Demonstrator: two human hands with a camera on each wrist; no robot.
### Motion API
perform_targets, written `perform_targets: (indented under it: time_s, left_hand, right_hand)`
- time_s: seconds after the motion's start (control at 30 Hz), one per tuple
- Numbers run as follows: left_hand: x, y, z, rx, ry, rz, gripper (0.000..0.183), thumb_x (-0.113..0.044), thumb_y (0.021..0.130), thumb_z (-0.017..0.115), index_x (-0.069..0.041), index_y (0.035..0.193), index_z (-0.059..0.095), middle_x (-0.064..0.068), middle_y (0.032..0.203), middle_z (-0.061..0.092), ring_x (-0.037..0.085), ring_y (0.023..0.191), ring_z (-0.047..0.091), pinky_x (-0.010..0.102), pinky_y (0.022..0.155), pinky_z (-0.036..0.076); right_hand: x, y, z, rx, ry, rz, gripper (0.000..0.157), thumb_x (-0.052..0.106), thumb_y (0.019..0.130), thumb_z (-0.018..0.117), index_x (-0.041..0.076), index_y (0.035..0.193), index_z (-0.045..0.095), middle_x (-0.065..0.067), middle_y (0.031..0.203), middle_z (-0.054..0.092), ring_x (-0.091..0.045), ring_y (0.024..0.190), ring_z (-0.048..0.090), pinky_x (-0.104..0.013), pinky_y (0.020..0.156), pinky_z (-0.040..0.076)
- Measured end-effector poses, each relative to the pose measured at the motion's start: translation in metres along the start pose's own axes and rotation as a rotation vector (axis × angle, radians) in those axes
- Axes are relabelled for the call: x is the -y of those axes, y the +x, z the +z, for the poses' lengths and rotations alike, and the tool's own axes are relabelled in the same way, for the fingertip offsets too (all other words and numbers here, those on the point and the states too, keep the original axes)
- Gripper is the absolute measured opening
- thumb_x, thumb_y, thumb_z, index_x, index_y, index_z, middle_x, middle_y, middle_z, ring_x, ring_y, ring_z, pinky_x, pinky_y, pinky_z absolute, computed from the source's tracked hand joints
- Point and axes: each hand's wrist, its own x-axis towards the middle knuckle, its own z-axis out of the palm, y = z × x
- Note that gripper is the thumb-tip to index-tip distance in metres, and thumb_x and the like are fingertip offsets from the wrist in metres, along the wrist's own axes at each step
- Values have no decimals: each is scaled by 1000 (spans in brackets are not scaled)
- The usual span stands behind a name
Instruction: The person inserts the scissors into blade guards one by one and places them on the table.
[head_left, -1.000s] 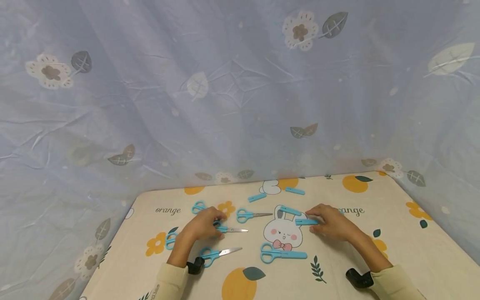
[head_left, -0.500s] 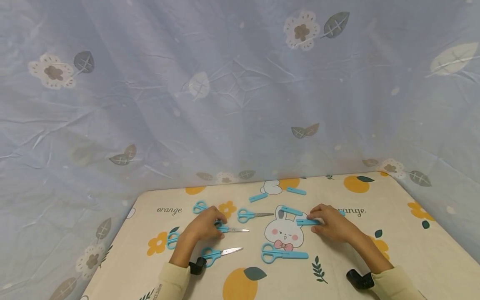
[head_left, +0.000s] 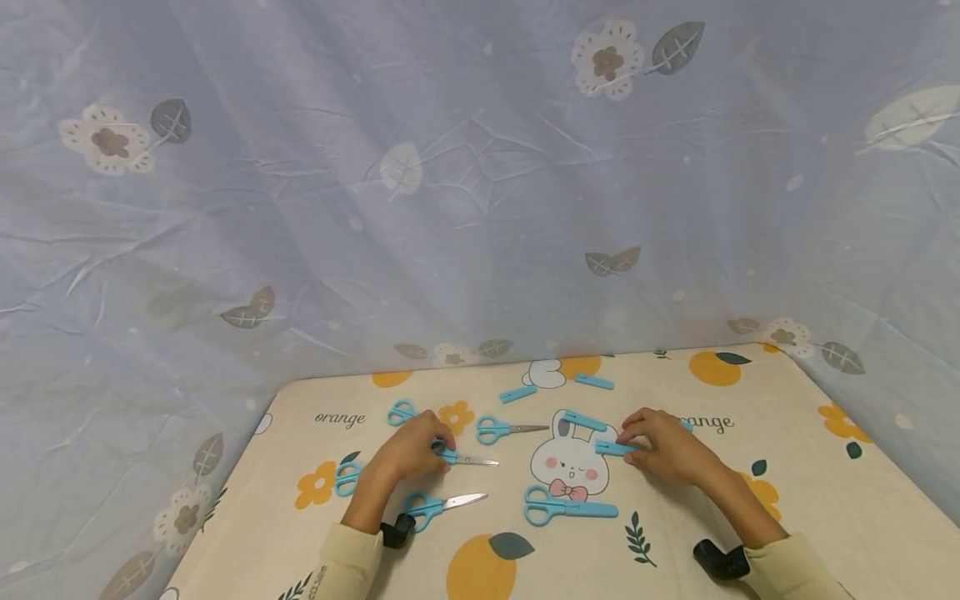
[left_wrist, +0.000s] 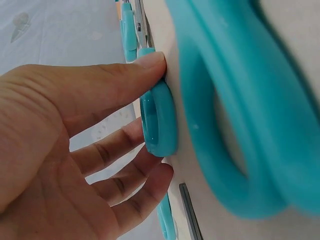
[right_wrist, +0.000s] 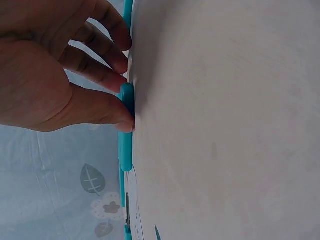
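Note:
My left hand [head_left: 408,450] holds a pair of light blue-handled scissors [left_wrist: 169,120] by the handle, thumb on one side and fingertips on the other. Its bare metal blades point right in the head view. On the right, my right hand [head_left: 663,446] pinches a light blue scissor blade cover [head_left: 611,448] by its right end, between thumb and fingers. In the right wrist view the cover lies close along the tablecloth. Between the hands and nearer to me, another pair of scissors [head_left: 570,507] lies with its blades inside a cover.
Uncovered scissors [head_left: 491,429] lie between the hands, others [head_left: 465,500] nearer my left wrist. Two more handles [head_left: 347,477] show left of that hand. Loose covers [head_left: 585,420] lie toward the back, with one partly hidden behind my right hand. A curtain [head_left: 480,208] hangs behind the table.
The cover in my right hand has tilted a little, its right end now slightly lower in the head view. My left hand stays at the scissors handle.

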Motion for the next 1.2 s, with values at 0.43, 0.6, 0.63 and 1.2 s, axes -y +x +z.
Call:
perform_targets:
  time_s: [0.43,0.6,0.63,1.2]
  left_hand:
    - [-2,-1,-4,-13,15,-12,19,3,82,84,-11,92,77,4,98,72,19,90,59,41,81,55]
    - [-3,0,-5,-22,11,-60,18,0,83,84,-11,94,74,4,101,74,20,92,64,44,84,59]
    - [-3,0,-6,-23,9,-68,18,-1,83,84,-11,95,74,4,101,74,20,92,64,44,83,59]
    - [-6,1,-10,-16,-65,-83,21,-2,84,86,-12,99,75,5,106,76,24,100,70,40,82,61]
  right_hand:
    - [-2,0,-6,17,60,28,19,4,96,77,10,113,79,-9,117,78,-29,109,70,-58,100,58]
    - [-4,1,-8,13,61,21,18,3,95,77,11,110,80,-3,107,78,-17,92,65,-42,86,59]
    - [-4,1,-8,13,56,18,17,3,95,77,11,110,80,-2,105,78,-16,90,63,-40,84,59]
    - [-4,0,-11,1,60,19,15,5,91,83,12,105,81,2,97,78,-12,82,61,-28,73,53]
